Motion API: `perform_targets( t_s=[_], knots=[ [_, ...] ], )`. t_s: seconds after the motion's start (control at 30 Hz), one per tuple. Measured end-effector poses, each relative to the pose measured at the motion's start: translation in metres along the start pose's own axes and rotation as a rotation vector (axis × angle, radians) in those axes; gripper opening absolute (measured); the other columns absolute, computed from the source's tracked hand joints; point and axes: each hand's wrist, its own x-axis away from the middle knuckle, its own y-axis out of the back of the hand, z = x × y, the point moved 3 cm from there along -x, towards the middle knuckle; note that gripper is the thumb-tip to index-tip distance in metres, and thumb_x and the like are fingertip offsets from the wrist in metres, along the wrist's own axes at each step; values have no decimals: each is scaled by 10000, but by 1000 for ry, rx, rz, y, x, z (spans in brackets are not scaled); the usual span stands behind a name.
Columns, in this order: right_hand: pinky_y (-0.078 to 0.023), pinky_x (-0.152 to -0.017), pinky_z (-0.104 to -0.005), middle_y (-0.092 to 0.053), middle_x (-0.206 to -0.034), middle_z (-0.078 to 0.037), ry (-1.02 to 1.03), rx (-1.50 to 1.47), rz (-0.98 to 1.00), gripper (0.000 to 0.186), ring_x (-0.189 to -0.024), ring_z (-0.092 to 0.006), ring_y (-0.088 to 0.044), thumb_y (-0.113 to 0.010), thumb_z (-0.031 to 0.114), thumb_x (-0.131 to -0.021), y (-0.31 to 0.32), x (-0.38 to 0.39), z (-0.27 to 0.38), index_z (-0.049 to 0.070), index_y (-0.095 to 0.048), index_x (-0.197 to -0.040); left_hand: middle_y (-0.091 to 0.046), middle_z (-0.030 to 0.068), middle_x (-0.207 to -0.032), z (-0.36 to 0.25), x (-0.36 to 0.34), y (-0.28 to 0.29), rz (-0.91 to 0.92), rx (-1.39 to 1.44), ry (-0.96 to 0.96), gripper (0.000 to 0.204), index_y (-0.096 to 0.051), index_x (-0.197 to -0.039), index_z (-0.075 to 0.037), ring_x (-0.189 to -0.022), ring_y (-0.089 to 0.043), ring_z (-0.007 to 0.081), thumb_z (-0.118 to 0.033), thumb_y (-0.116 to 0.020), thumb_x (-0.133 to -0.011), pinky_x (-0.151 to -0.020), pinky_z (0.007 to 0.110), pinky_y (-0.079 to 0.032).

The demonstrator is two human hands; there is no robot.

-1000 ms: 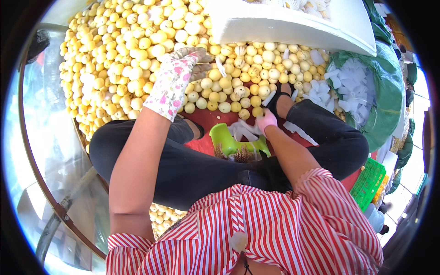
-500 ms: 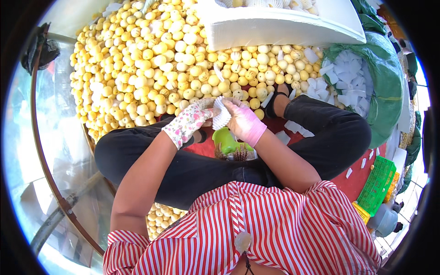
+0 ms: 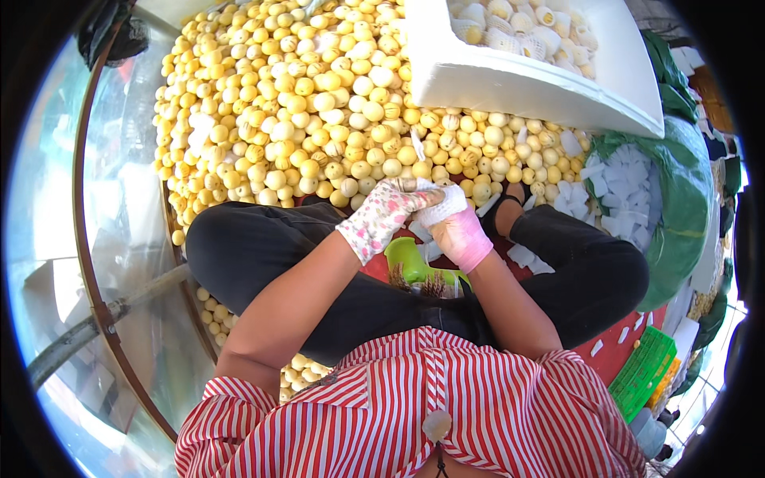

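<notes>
My left hand, in a white glove with a pink floral print, meets my right hand, in a pink and white glove, above my crossed legs. Between them is a white foam net sleeve, bulging and gripped by the fingers of both. Whether a fruit is inside it cannot be seen. Just beyond my hands lies a large heap of round yellow fruits, some with dark streaks. Below my hands a bright green object sits between my legs.
A white foam box at the back right holds several net-wrapped fruits. On the right, a green sack spills flat white foam sleeves. A green crate stands lower right. A brown metal frame borders the left.
The foam sleeve was upright and flat between my hands; now it is rounded and bunched, with my left fingers over it. The view has shifted, showing more of the foam box.
</notes>
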Motion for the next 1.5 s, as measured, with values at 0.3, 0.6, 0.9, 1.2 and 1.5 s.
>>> perform_targets(
  t_s=[0.3,0.6,0.9,1.2,1.5],
  knots=[
    [-466,-976,-346,-620,-1174,-90,-60,219,58,366,-1082,-235,-598,-570,310,-939,-13,-92,-3,75,-542,-1219,-702,66,-957,-38,-8,11,-211,54,-304,170,-676,-1027,10,-826,-656,120,-79,-679,-882,-735,258,-531],
    [-433,-975,-420,-548,-1299,-87,402,2326,-394,607,-1169,-286,-504,-709,407,-811,-49,-230,5,179,-493,-1331,-656,76,-974,-19,-39,75,-663,411,-211,203,-610,-1074,29,-835,-635,136,-11,-626,-875,-726,254,-517],
    [-493,-883,-327,-607,-1223,-124,223,787,-172,478,-1048,-223,-606,-605,223,-903,-21,-216,35,34,-521,-1333,-669,62,-998,-10,-42,111,-846,190,-240,278,-619,-1094,-1,-868,-627,127,-27,-705,-831,-779,251,-510],
    [-294,-1113,-290,-531,-1382,-127,323,1004,199,452,-1301,-188,-450,-410,249,-1005,-77,-118,35,-4,-496,-1370,-617,143,-1204,-46,-41,74,-624,-407,-447,587,-513,-1288,41,-1087,-602,195,-79,-786,-782,-926,307,-500],
    [-423,-1048,-518,-455,-1404,-201,-485,-391,168,564,-1265,-348,-481,-493,386,-969,-32,-36,31,-4,-416,-1369,-655,71,-1120,-23,-19,26,246,130,-208,504,-608,-1188,-34,-1057,-610,164,-140,-791,-732,-923,310,-494]
  ],
)
